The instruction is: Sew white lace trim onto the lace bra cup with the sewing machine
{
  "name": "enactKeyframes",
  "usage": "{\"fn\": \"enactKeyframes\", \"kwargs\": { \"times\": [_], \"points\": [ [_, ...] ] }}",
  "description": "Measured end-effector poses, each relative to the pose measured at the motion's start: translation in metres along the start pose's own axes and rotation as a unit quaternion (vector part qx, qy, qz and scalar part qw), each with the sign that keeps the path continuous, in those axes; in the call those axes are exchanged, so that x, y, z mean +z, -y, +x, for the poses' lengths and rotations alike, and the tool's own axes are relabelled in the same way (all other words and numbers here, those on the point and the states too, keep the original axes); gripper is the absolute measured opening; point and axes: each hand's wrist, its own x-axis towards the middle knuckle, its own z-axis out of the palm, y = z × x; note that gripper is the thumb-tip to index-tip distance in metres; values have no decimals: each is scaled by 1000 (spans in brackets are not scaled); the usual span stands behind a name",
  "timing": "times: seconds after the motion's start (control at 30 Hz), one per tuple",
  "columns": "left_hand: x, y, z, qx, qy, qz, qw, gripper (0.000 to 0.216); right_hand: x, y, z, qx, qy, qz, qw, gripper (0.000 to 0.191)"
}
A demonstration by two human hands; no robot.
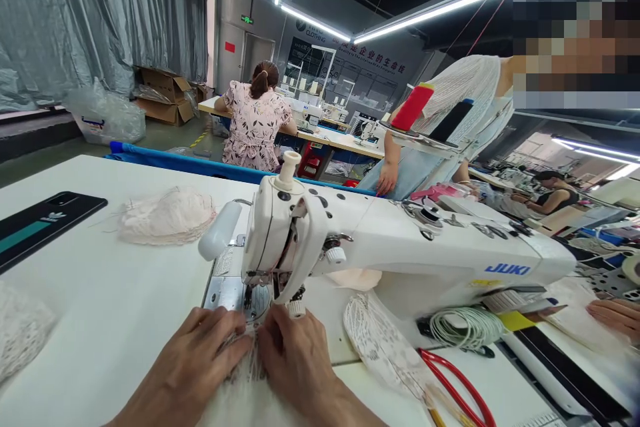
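Note:
Both hands work at the front of a white JUKI sewing machine (400, 233), close to its needle and presser foot (249, 297). A piece of white lace fabric (247, 367) runs from the needle plate (227, 288) down toward me. My left hand (200, 353) presses on the lace's left side, its fingers bent and close together. On the other side my right hand (295, 353) pinches the lace, fingertips just below the presser foot. The fingertips partly hide the fabric's edge.
Left on the table lie a pale fabric bundle (167, 213), a black phone-like device (50, 220) and blurred lace (23, 330). Right are a lace piece (377, 340), red-handled scissors (463, 380) and a coiled cord (467, 328). Other people sit or stand beyond, one hand (617, 317) at far right.

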Motion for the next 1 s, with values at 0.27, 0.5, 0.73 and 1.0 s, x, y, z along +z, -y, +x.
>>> {"fn": "enactKeyframes", "kwargs": {
  "times": [0.27, 0.5, 0.73, 1.0],
  "points": [
    [-2, 0, 2, -12, 6, -20, 1000, 32, -17, 6, 1, -99, -68, 3, 993, 18],
    [-4, 2, 6, -6, 44, 11, 999, 31, -26, 5, -10, -228, -92, -22, 969, 20],
    [0, 29, 29, -3, -17, 20, 1000, 22, -13, -17, 14, -202, -68, -39, 976, 18],
    [-6, 39, 47, 3, -51, 13, 999, 37, -20, -24, 23, -174, -42, -50, 983, 17]
  ]
}}
